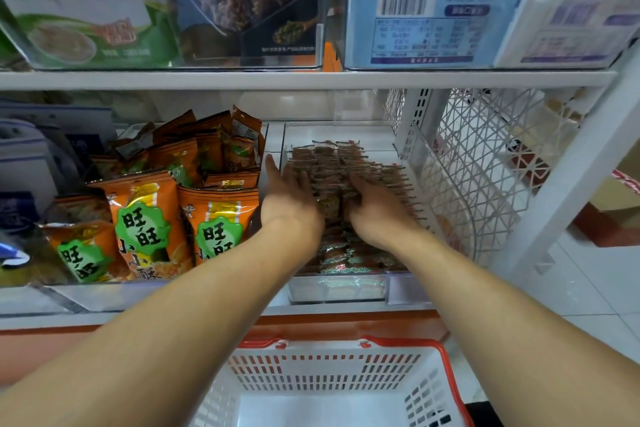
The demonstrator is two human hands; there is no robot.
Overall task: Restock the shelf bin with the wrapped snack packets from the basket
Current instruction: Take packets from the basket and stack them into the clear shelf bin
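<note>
A clear plastic shelf bin [405, 288] on the middle shelf is filled with rows of small brown wrapped snack packets [329, 163]. Both hands reach into it. My left hand [289, 199] lies on the packets at the bin's left side, fingers stretched forward and thumb raised. My right hand [375, 206] lies palm down on the packets just right of centre, fingers pressed among them. Whether either hand holds a packet is hidden. Below the shelf stands a white basket [332, 378] with a red rim; the part of its inside that shows holds nothing.
Orange snack bags [156, 218] fill the bin to the left. A white wire-mesh divider [467, 177] closes the shelf on the right. Above hangs another shelf [311, 80] with clear bins of packaged goods and price tags. White floor tiles show at right.
</note>
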